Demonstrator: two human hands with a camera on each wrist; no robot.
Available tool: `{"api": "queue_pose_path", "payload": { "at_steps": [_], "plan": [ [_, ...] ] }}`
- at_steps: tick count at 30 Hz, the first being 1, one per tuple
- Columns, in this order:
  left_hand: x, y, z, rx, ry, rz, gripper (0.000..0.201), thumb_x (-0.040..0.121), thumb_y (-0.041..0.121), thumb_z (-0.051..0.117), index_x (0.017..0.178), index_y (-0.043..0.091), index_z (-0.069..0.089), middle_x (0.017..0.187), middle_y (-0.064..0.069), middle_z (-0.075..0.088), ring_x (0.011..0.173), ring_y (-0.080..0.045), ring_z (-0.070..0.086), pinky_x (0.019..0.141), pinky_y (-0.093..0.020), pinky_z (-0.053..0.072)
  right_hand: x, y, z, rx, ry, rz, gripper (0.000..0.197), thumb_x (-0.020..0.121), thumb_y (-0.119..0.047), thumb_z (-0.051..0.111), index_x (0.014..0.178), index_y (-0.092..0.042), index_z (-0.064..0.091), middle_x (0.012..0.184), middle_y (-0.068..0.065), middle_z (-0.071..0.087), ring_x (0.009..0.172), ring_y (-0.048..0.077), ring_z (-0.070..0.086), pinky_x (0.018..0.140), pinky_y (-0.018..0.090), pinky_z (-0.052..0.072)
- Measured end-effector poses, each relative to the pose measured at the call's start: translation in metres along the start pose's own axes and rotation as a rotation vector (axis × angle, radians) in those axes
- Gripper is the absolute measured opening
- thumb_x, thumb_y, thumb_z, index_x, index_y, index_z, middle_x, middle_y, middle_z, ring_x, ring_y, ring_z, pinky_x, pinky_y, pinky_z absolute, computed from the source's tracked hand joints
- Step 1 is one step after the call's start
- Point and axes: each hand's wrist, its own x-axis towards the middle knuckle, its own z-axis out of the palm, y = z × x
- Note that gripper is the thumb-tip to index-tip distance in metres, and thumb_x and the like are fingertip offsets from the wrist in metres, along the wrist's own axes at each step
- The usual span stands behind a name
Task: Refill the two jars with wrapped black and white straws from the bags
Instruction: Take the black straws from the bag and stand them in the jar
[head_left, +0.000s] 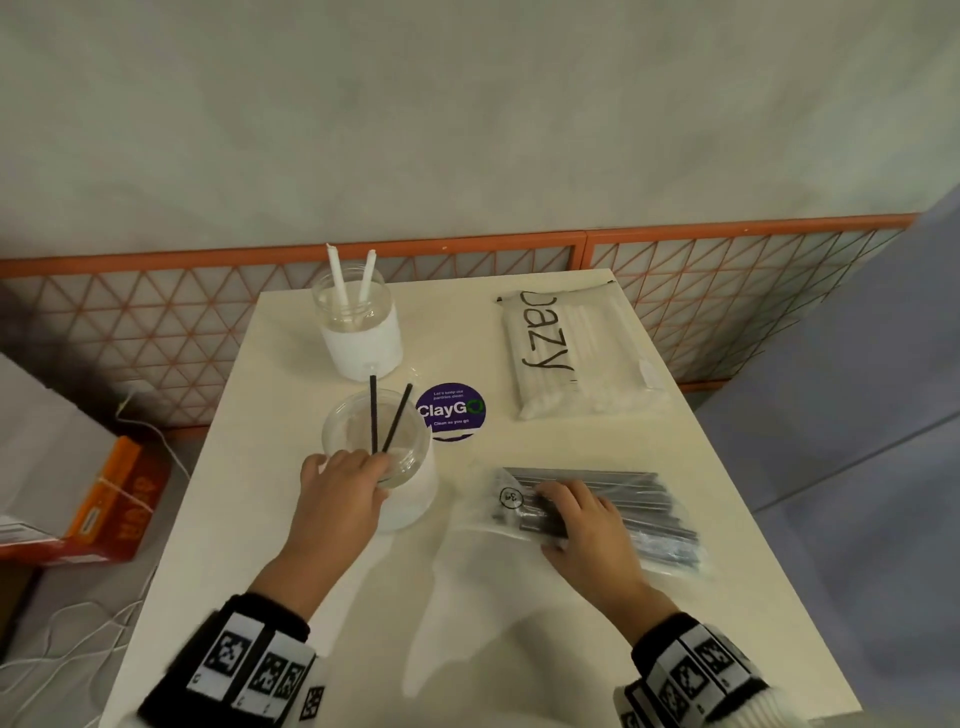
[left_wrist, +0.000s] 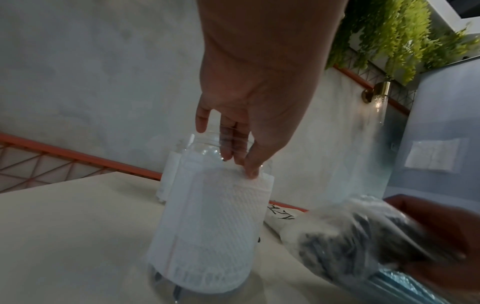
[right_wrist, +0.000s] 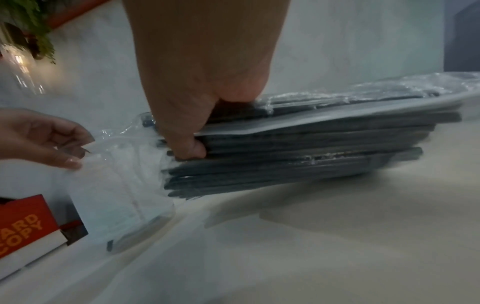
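Note:
Two clear jars with white sleeves stand on the white table (head_left: 519, 623). The far jar (head_left: 363, 343) holds two white straws (head_left: 340, 283). The near jar (head_left: 410, 499) holds two black straws (head_left: 387, 415). My left hand (head_left: 363, 467) pinches the near jar's rim (left_wrist: 213, 226), fingers inside the mouth and thumb outside. My right hand (head_left: 566, 506) grips the clear bag of black straws (head_left: 649, 509), which lies flat at the right. In the right wrist view its thumb (right_wrist: 189, 146) curls against the bag's side (right_wrist: 311, 144). A bag of white straws (head_left: 571, 353) lies at the back right.
A round purple ClayGo sticker (head_left: 451, 410) sits between the jars and the bags. An orange lattice fence (head_left: 727, 291) runs behind the table. On the floor at the left lie an orange box (head_left: 104, 499) and white cables (head_left: 72, 634).

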Motion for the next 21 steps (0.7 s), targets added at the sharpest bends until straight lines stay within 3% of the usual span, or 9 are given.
{"api": "queue_pose_path", "payload": {
  "at_steps": [4, 7, 10, 13, 15, 17, 19, 21],
  "plan": [
    [-0.007, -0.003, -0.004, -0.007, 0.007, -0.007, 0.037, 0.064, 0.005, 0.083, 0.094, 0.017, 0.067, 0.079, 0.002, 0.065, 0.076, -0.025, 0.063, 0.084, -0.048, 0.04, 0.0, -0.017, -0.009, 0.111, 0.026, -0.024, 0.058, 0.062, -0.016, 0.073, 0.118, -0.022, 0.056, 0.105, 0.002, 0.062, 0.079, 0.023, 0.064, 0.066, 0.025, 0.048],
    [-0.01, -0.002, -0.011, -0.038, 0.025, 0.038, 0.06, 0.061, 0.023, 0.087, 0.114, 0.016, 0.059, 0.1, -0.002, 0.063, 0.098, -0.026, 0.059, 0.097, -0.055, 0.036, 0.001, -0.026, -0.015, 0.178, 0.043, -0.002, 0.054, 0.067, -0.019, 0.066, 0.121, -0.019, 0.06, 0.108, 0.001, 0.061, 0.082, 0.022, 0.064, 0.067, 0.021, 0.046],
    [-0.01, 0.009, -0.023, -0.275, 0.033, 0.237, 0.073, 0.067, 0.043, 0.078, 0.13, 0.024, 0.046, 0.121, 0.003, 0.052, 0.118, -0.013, 0.041, 0.104, -0.04, 0.031, 0.0, -0.032, -0.022, 0.228, -0.013, -0.009, 0.053, 0.073, -0.023, 0.067, 0.125, -0.024, 0.059, 0.111, -0.006, 0.058, 0.087, 0.015, 0.061, 0.067, 0.008, 0.037],
    [-0.01, 0.022, -0.027, -0.499, -0.101, 0.397, 0.054, 0.08, 0.037, 0.065, 0.132, 0.031, 0.05, 0.132, 0.011, 0.048, 0.126, -0.004, 0.038, 0.106, -0.027, 0.031, -0.002, -0.038, -0.03, 0.256, -0.076, -0.024, 0.054, 0.076, -0.031, 0.068, 0.129, -0.027, 0.055, 0.114, -0.01, 0.059, 0.092, 0.009, 0.058, 0.072, 0.006, 0.037],
    [-0.014, 0.028, -0.027, -0.629, -0.232, 0.436, 0.05, 0.084, 0.027, 0.061, 0.132, 0.034, 0.052, 0.135, 0.014, 0.048, 0.128, 0.0, 0.04, 0.107, -0.02, 0.031, -0.005, -0.037, -0.033, 0.279, -0.062, -0.018, 0.055, 0.077, -0.035, 0.07, 0.129, -0.029, 0.054, 0.114, -0.011, 0.062, 0.094, 0.005, 0.058, 0.076, 0.01, 0.041],
    [-0.018, 0.037, -0.027, -0.704, -0.315, 0.453, 0.052, 0.082, 0.028, 0.06, 0.133, 0.032, 0.051, 0.133, 0.015, 0.05, 0.125, -0.001, 0.045, 0.104, -0.018, 0.035, -0.011, -0.034, -0.035, 0.292, -0.041, -0.007, 0.055, 0.077, -0.035, 0.073, 0.128, -0.03, 0.054, 0.117, -0.013, 0.064, 0.097, -0.001, 0.057, 0.08, 0.007, 0.04],
    [-0.021, 0.046, -0.024, -0.723, -0.279, 0.436, 0.045, 0.082, 0.035, 0.062, 0.127, 0.035, 0.055, 0.126, 0.017, 0.055, 0.117, 0.0, 0.052, 0.098, -0.017, 0.042, -0.018, -0.031, -0.036, 0.318, -0.03, 0.012, 0.055, 0.078, -0.033, 0.074, 0.129, -0.03, 0.053, 0.117, -0.015, 0.064, 0.099, -0.005, 0.056, 0.083, 0.005, 0.04],
    [-0.019, 0.051, -0.017, -0.722, -0.138, 0.388, 0.031, 0.085, 0.032, 0.062, 0.116, 0.034, 0.065, 0.113, 0.017, 0.064, 0.103, 0.003, 0.059, 0.087, -0.021, 0.05, -0.021, -0.026, -0.036, 0.33, -0.029, 0.035, 0.054, 0.079, -0.034, 0.074, 0.129, -0.032, 0.052, 0.116, -0.015, 0.064, 0.1, -0.003, 0.058, 0.087, 0.009, 0.044]
  ]
}}
